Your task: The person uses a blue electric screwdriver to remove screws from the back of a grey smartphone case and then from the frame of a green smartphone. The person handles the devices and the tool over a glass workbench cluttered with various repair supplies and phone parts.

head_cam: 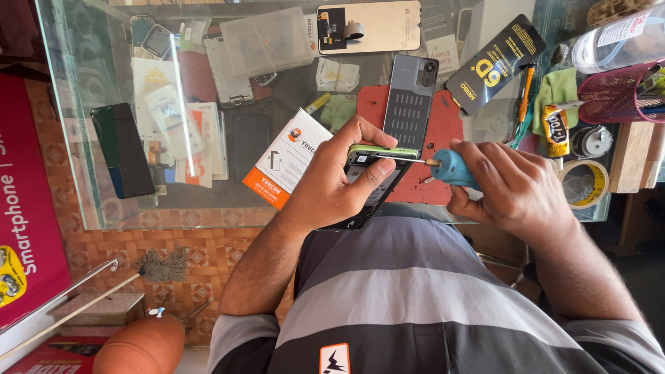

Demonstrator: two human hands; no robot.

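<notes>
left hand (332, 183) wrapped round an opened phone (370, 181), fingers curled over its top edge, thumb pressed on its face; held just above the near edge of the glass counter (104, 173), centre frame. right hand (516, 187) at 3 o'clock of the phone, closed firmly on a blue-handled screwdriver (450, 168), thin shaft running toward 9 o'clock w/ tip at the phone's upper edge (exact contact spot too small to tell). grey phone back cover (410, 102) lying at 12 o'clock on a red mat (443, 128). white-and-orange box (285, 158) just at 10 o'clock of the left hand. black packet (495, 64) at 1 o'clock. roll of tape (583, 183) at 3 o'clock, beyond the right hand. dark phone (123, 149) far off at 9 o'clock under the glass.
</notes>
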